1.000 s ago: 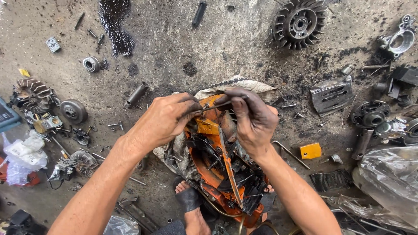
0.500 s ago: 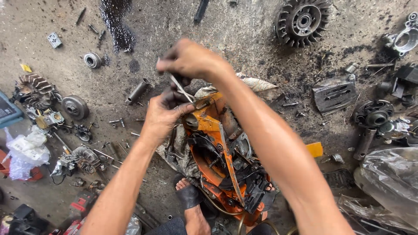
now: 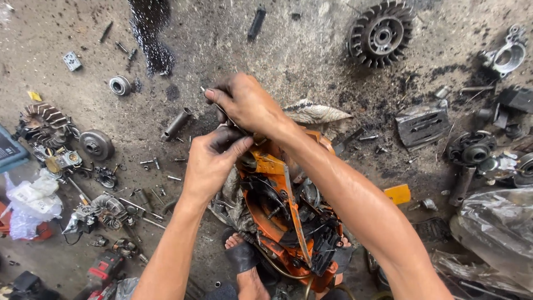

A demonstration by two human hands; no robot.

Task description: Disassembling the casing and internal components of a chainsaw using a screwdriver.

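An orange chainsaw body [image 3: 288, 222], stripped and greasy, stands on the concrete floor between my feet; my left foot [image 3: 244, 266] in a black sandal shows under it. My left hand [image 3: 211, 164] grips the upper end of the orange housing. My right hand [image 3: 247, 103], black with grease, is above and just beyond it, pinching a thin metal tool [image 3: 214, 100] whose tip sticks out to the left. Both forearms reach in from the bottom of the head view.
Loose parts litter the floor: a finned flywheel [image 3: 382, 34] at the top, a metal tube [image 3: 176, 123], a clutch drum [image 3: 95, 144], a bearing [image 3: 119, 85], screws, a finned cylinder [image 3: 44, 116], a plastic bag [image 3: 30, 203] at left, clear plastic [image 3: 494, 233] at right.
My right hand lifted off the orange housing a second ago, swung up and left with the thin tool, and has now come back down close to my left hand.
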